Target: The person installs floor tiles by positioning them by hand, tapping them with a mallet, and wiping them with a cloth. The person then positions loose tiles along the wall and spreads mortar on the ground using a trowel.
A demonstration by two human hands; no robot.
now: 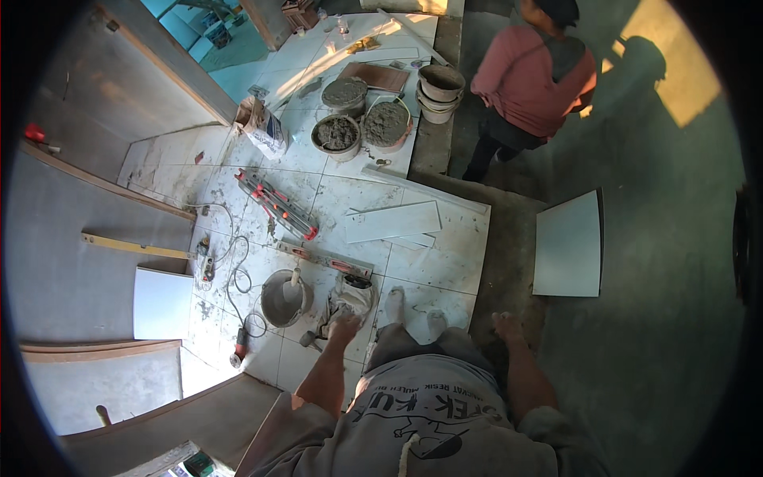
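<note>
My left hand (344, 326) hangs low, its fingers loosely apart. It overlaps the lower edge of a dusty whitish bag or cloth bundle (355, 292); I cannot tell if they touch. Beside it are a mallet-like tool (311, 340) and a grey bucket (284, 300) with a light-handled tool at its rim. On my other side, my right hand (509, 324) hangs over the floor edge with fingers slightly bent and apart, nothing visible in it. Just ahead of the bag lies a spirit level (330, 260).
Red-and-grey tile cutter (276, 205), white tile strips (393, 222) and a corded grinder (240, 347) lie on the tiled floor. Mortar buckets (387, 123) and a sack (261, 129) stand farther off. Another person (534, 79) is beyond the floor's edge; a large tile (568, 246) is at right.
</note>
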